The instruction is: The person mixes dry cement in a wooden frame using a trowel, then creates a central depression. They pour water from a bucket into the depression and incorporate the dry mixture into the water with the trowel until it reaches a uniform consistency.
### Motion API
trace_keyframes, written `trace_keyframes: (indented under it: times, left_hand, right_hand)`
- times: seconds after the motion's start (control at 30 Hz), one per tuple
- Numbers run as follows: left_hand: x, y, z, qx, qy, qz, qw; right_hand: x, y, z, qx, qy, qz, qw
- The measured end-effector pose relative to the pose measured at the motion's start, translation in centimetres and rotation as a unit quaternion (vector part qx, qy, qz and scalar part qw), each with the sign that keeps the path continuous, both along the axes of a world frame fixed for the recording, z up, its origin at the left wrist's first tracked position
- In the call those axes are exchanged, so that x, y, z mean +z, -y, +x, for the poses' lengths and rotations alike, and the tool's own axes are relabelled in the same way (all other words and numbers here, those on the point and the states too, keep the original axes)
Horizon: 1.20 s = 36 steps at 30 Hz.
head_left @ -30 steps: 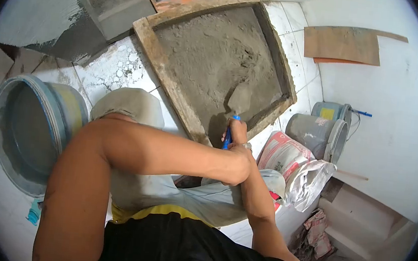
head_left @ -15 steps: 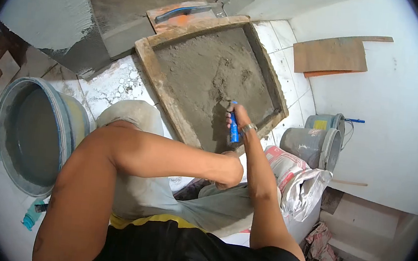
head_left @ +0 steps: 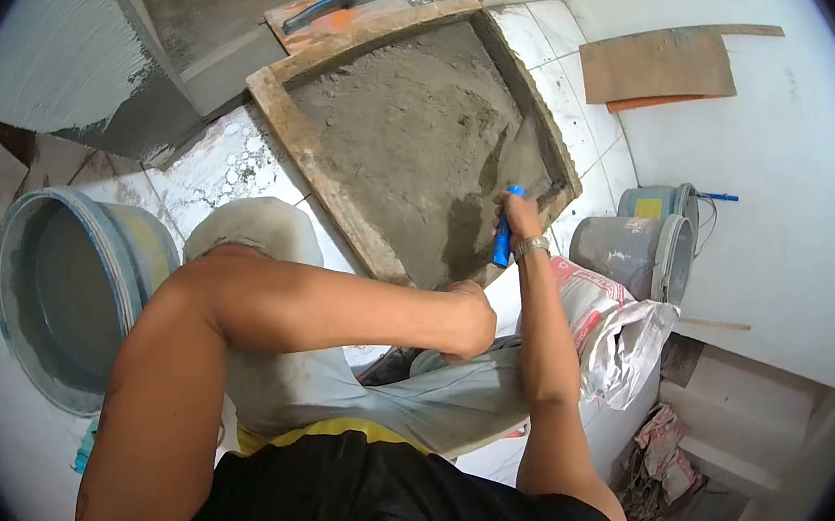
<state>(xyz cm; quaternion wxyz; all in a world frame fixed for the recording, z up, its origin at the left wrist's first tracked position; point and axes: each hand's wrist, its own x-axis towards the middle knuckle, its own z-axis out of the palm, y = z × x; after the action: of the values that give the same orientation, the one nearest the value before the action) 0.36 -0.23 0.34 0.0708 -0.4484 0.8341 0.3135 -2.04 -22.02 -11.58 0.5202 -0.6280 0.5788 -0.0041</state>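
Blue-handled trowel [head_left: 516, 191] at the right corner of the mortar tray [head_left: 325, 179].
Left hand [head_left: 470, 320] near the tray's close corner, finger state impossible to tell; right hand [head_left: 520, 217] wrapped around the trowel; float [head_left: 340, 5] beyond the tray's far-left side.

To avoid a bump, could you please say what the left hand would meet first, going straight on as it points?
Probably the right forearm, though depth is unclear; the left hand might pass over or under it.

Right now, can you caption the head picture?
Right hand grips a blue-handled trowel at a tray of grey mix.
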Motion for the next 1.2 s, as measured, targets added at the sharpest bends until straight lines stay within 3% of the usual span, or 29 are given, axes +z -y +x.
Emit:
trace_keyframes:
  times: [0.1,0.13,0.17,0.23,0.37,0.4,0.43,0.47,0.53,0.7,0.77,0.87,1.0,1.07,1.1,1.17,1.2]
  left_hand:
    - [0.1,0.0,0.3,0.008,0.004,0.000,1.000]
    - [0.2,-0.1,0.4,0.009,0.007,-0.001,1.000]
    - [0.4,-0.1,0.4,0.008,0.007,0.000,1.000]
    - [0.5,-0.1,0.5,0.012,-0.004,-0.004,1.000]
    - [0.5,0.0,1.1,0.020,-0.039,0.012,0.999]
    - [0.4,0.0,1.2,0.023,-0.034,0.006,0.999]
    - [0.2,0.0,1.2,0.023,-0.029,-0.001,0.999]
    - [0.0,0.0,1.0,0.019,-0.029,0.001,0.999]
    - [-0.6,0.3,0.6,0.000,-0.008,-0.012,1.000]
    - [-0.9,0.4,-1.4,-0.046,0.021,-0.024,0.998]
    - [-1.8,0.6,-1.7,-0.049,-0.027,0.002,0.998]
    - [-2.5,1.2,-2.1,-0.030,0.019,0.008,0.999]
    - [-0.5,0.9,0.0,0.005,0.031,0.017,0.999]
    - [-1.3,1.2,-0.4,0.018,0.040,0.011,0.999]
    - [-2.0,1.7,-1.1,0.021,0.031,0.008,0.999]
    - [-3.1,2.5,-2.0,0.012,0.061,0.003,0.998]
    - [-2.0,2.1,-1.6,0.012,0.050,0.011,0.999]
  right_hand:
    - [-5.6,1.5,-1.6,-0.044,-0.025,0.085,0.995]
    - [-6.7,0.6,-1.4,-0.043,-0.052,0.047,0.997]
    - [-7.5,0.3,-0.9,0.005,-0.102,0.012,0.995]
    - [-9.5,0.1,-0.2,0.227,-0.185,-0.163,0.942]
    - [-6.2,-2.2,-2.3,0.328,-0.187,-0.280,0.883]
    - [-4.0,-3.4,-2.6,0.222,-0.162,-0.143,0.951]
    - [-3.0,-4.2,-3.2,0.105,-0.131,-0.001,0.986]
    - [-3.6,-4.6,-3.8,0.101,-0.131,0.001,0.986]
    - [-4.8,-5.4,-4.6,-0.032,-0.098,0.108,0.989]
    - [-5.8,-5.9,1.1,0.048,-0.030,0.156,0.986]
    - [-6.5,-4.3,2.4,0.079,-0.003,0.173,0.982]
    - [-7.4,-1.4,3.1,0.124,0.039,0.269,0.954]
    - [-3.6,-0.3,2.6,0.148,0.031,0.263,0.953]
    - [-0.4,-1.0,3.0,0.256,-0.009,-0.003,0.967]
    - [2.0,-1.7,3.1,0.259,-0.019,-0.004,0.966]
    - [6.1,-3.0,4.0,0.384,-0.072,-0.243,0.888]
    - [4.5,-0.5,3.1,0.408,-0.063,-0.348,0.842]
